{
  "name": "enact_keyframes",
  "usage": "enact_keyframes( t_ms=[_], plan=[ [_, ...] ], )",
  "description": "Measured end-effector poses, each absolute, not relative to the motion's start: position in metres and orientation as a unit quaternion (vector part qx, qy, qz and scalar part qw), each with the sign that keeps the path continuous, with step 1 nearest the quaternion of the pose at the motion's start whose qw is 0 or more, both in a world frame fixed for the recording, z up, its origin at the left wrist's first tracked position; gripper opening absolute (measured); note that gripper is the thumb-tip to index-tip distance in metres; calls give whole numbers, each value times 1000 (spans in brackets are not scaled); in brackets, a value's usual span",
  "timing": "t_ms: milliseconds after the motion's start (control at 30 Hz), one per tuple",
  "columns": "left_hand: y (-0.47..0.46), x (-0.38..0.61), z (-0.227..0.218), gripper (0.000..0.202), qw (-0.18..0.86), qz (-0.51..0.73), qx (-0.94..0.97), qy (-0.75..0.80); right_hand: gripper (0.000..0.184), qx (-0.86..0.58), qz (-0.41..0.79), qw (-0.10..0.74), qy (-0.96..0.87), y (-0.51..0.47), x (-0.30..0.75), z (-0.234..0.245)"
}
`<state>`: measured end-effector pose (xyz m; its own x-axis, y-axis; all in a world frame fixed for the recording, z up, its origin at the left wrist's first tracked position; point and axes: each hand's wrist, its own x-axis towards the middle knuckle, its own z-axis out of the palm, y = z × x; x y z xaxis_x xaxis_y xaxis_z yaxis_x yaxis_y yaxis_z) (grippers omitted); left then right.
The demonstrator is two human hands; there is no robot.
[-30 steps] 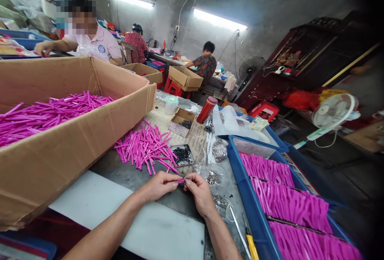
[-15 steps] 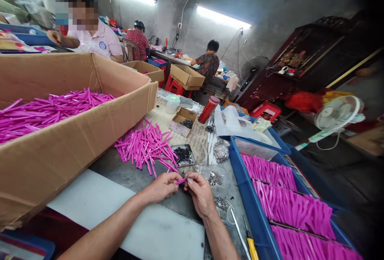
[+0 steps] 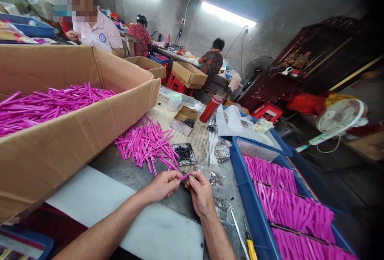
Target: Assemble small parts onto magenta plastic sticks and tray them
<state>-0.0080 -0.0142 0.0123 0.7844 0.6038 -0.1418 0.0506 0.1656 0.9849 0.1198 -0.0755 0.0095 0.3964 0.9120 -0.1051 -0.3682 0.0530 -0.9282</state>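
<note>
My left hand (image 3: 167, 184) pinches one end of a slim magenta stick (image 3: 184, 177). At the stick's other end are the closed fingertips of my right hand (image 3: 199, 190); a small dark piece seems to show there, too small to name. Just beyond my hands lies a loose pile of magenta sticks (image 3: 144, 142). Beside it is a shallow tray (image 3: 194, 160) with small black parts (image 3: 183, 153). Small silver metal parts (image 3: 215, 179) lie on clear plastic to the right of my right hand.
A large cardboard box (image 3: 75, 128) of magenta sticks stands at left. On the right, a blue crate (image 3: 258, 216) holds rows of magenta pieces. A yellow-handled screwdriver (image 3: 251, 248), a red bottle (image 3: 211, 109) and a small open box (image 3: 181, 126) are on the table. Other people sit further back.
Both hands keep their grip on the stick, which tilts slightly more. The view has shifted a little. The co-worker at left has drawn a hand in towards the chest.
</note>
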Motion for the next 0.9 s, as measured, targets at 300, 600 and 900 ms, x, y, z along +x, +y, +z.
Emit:
enact_keyframes(
  t_ms=[300, 600, 900],
  plan=[
    [-15, -7, 15, 14, 712, 194, 616, 276, 15, -515, 445, 678, -277, -73, 119, 3],
    [-15, -7, 14, 15, 706, 199, 619, 281, 16, -531, 432, 676, -273, -73, 118, 3],
    [-16, -7, 17, 13, 705, 205, 617, 283, 17, -539, 425, 672, -278, -73, 118, 2]
  ],
)
